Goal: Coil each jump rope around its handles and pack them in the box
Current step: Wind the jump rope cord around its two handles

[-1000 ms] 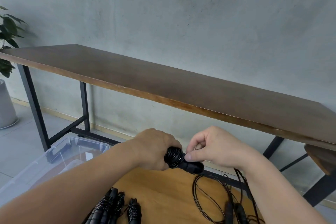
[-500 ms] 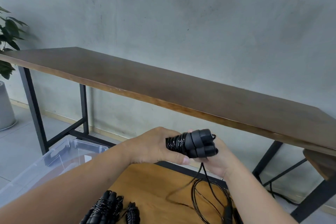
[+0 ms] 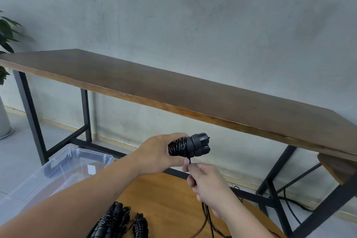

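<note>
Jump rope handles (image 3: 190,146) lie near-horizontal, caps pointing right, gripped in the left hand (image 3: 160,152); directly below, the right hand (image 3: 209,183) pinches the trailing cord (image 3: 189,161).

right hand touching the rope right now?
Touching. The head view shows the right hand pinching the rope just below the handles, which the left hand grips.
</note>
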